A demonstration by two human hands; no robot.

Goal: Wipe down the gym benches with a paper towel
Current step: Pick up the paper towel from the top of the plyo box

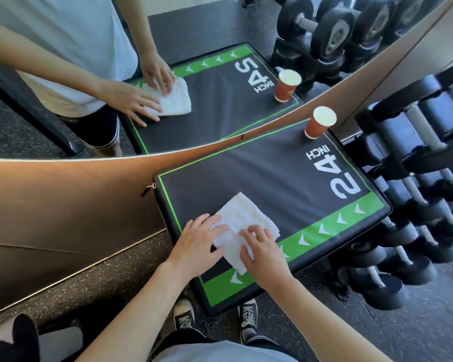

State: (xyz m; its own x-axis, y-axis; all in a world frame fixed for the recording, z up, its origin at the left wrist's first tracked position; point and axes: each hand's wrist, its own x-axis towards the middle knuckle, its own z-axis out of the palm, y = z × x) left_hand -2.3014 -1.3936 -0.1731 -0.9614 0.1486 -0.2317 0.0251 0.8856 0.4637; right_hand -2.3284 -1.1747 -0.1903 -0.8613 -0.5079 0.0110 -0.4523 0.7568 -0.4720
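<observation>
A black padded box (pixel 267 168) with a green border, white arrows and "24 INCH" printed on top stands against a mirror. A folded white paper towel (pixel 242 216) lies on its near left part. My left hand (pixel 198 244) rests flat on the towel's left edge, fingers spread. My right hand (pixel 263 250) presses down on the towel's near right side, fingers slightly curled over it. Both hands touch the towel; neither lifts it off the surface.
A red paper cup (pixel 319 122) stands at the box's far corner by the mirror (pixel 194 27), which reflects the box, towel and hands. A rack of black dumbbells (pixel 413 199) runs along the right. My sneakers (pixel 248 318) stand on speckled rubber floor below.
</observation>
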